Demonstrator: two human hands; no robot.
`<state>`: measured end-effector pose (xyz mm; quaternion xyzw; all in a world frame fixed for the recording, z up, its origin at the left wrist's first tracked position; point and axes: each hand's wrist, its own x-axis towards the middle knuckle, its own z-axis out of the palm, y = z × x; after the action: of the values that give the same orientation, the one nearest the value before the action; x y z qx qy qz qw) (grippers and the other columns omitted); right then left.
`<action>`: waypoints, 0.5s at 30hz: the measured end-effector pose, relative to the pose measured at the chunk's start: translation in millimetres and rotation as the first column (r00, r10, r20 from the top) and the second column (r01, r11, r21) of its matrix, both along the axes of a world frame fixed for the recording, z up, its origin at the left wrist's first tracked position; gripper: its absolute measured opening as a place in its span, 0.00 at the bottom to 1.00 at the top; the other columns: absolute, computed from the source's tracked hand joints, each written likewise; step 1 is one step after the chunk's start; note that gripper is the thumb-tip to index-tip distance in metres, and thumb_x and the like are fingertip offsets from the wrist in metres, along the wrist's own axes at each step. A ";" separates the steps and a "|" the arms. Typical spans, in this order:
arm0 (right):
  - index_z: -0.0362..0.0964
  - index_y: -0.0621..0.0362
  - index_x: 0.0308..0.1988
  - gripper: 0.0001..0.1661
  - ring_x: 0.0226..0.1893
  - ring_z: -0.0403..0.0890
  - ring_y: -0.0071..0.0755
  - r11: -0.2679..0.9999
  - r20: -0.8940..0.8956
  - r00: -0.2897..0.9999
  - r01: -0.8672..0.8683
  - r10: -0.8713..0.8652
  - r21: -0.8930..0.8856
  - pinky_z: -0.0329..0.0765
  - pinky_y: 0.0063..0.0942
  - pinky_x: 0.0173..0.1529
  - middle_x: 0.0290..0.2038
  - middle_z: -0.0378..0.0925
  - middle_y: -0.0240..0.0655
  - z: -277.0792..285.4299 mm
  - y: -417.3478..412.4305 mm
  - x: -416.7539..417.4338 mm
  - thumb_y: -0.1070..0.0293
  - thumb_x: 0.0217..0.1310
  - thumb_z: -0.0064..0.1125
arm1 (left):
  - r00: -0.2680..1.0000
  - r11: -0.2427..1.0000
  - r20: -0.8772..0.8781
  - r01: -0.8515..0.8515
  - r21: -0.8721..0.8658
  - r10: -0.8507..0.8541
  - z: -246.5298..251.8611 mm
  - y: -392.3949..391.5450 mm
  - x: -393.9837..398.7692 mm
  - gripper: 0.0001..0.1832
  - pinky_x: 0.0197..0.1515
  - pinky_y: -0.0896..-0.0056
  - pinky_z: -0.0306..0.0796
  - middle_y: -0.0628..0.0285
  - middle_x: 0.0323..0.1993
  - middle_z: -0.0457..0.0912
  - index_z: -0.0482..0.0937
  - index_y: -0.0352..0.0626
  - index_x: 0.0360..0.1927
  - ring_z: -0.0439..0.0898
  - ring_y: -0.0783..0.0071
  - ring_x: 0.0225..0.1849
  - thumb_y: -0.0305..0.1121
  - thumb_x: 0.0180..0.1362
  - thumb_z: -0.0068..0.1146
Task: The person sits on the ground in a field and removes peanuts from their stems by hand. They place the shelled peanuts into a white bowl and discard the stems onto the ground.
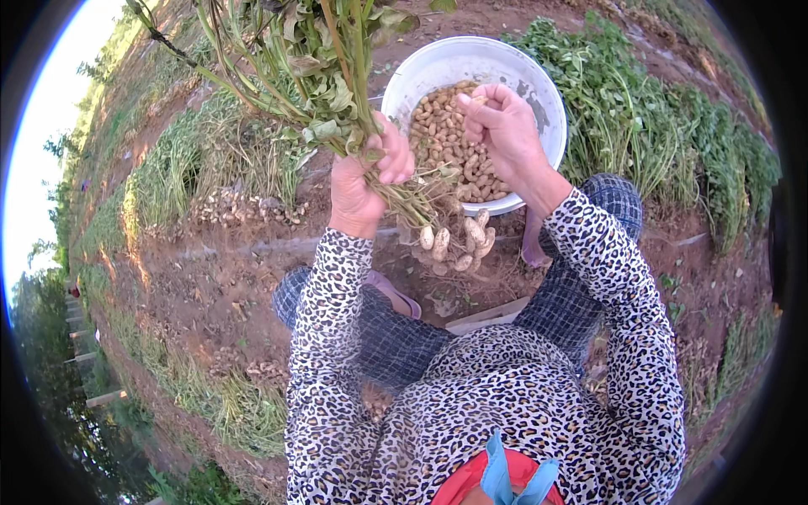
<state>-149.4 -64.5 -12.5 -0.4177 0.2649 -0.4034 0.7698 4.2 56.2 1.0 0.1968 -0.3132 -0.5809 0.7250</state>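
My left hand (372,177) grips the lower stems of a bunch of peanut plants (344,95), whose leaves spread up and to the left. Below that fist, roots with unshelled peanuts (472,240) hang just outside the near rim of a white bucket (552,95). Over the bucket's opening is my right hand (502,126), its thumb and fingertips pinched on what looks like a peanut (480,100). Many picked peanuts (435,129) lie in the bucket, partly hidden behind this hand.
Uprooted peanut plants (644,120) lie in a heap right of the bucket. Another row of plants (221,145), with peanuts (246,207) at its root ends, lies to the left. Reddish soil (221,271) surrounds my bent knees and purple sandals (394,293).
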 end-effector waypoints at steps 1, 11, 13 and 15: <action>0.67 0.61 0.31 0.08 0.19 0.68 0.17 0.993 0.032 0.993 0.110 -0.111 0.031 0.67 0.16 0.24 0.21 0.71 0.28 -3.1 -17.5 -3.6 0.76 0.52 0.60 | 0.999 1.000 -0.035 0.031 0.003 -0.031 2.3 2.8 -0.9 0.13 0.20 0.77 0.59 0.70 0.15 0.62 0.68 0.41 0.32 0.64 0.80 0.15 0.33 0.49 0.60; 0.72 0.61 0.39 0.16 0.32 0.74 0.18 0.811 -0.404 0.751 -0.584 0.522 -0.037 0.72 0.15 0.36 0.32 0.74 0.26 -33.7 11.3 -0.4 0.87 0.47 0.53 | 0.999 0.998 -0.005 0.040 -0.057 -0.040 -0.1 3.3 2.2 0.13 0.20 0.77 0.57 0.71 0.15 0.62 0.70 0.41 0.34 0.61 0.81 0.14 0.35 0.50 0.59; 0.73 0.62 0.40 0.19 0.33 0.74 0.19 0.794 -0.362 0.751 -0.606 0.552 -0.047 0.72 0.17 0.36 0.34 0.75 0.29 -32.2 19.3 3.8 0.89 0.44 0.51 | 0.999 0.995 0.001 0.032 -0.094 -0.032 0.7 -0.6 -0.6 0.14 0.20 0.79 0.56 0.71 0.15 0.61 0.68 0.40 0.34 0.59 0.83 0.14 0.37 0.53 0.58; 0.73 0.63 0.40 0.21 0.34 0.74 0.18 0.781 -0.309 0.750 -0.624 0.585 -0.035 0.72 0.18 0.36 0.35 0.76 0.31 -30.2 21.2 5.5 0.91 0.44 0.49 | 0.999 0.997 -0.013 0.034 -0.076 -0.035 1.5 -0.2 -0.2 0.14 0.20 0.78 0.57 0.71 0.16 0.62 0.69 0.40 0.34 0.60 0.82 0.15 0.36 0.52 0.59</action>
<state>-143.8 -43.3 -42.7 -0.5849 0.1937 -0.0857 0.7830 4.0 55.9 2.6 0.1596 -0.3333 -0.5823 0.7241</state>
